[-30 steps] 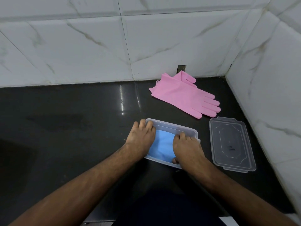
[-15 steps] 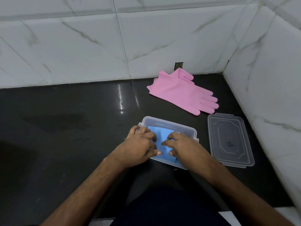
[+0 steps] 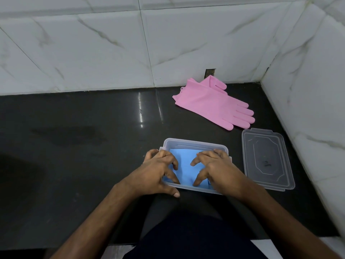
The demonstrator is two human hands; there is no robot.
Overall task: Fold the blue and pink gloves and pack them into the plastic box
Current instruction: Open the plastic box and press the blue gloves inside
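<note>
Since a second ago both hands have drawn back from the far end of the plastic box [image 3: 196, 143] toward its near rim, their fingers now spread and arched instead of lying flat side by side. In the head view, the only one there is, the left hand [image 3: 158, 171] and the right hand [image 3: 214, 169] sit apart over the box, fingertips pressing down on the folded blue gloves [image 3: 183, 165] that lie inside it; the left thumb reaches down outside the near wall onto the dark counter [image 3: 84, 146]. Neither hand curls round anything. The pink gloves [image 3: 211, 103] lie flat and unfolded on the counter, well apart from the box, beyond it and to the right, near the tiled wall. Their long axis runs diagonally, cuffs toward the far left and fingers toward the near right, pointing at the clear lid [image 3: 267, 159] that lies just to the right of the box. The right hand is the nearer one to them, so reaching forward and rightward over the box's far corner looks the natural next move.
</note>
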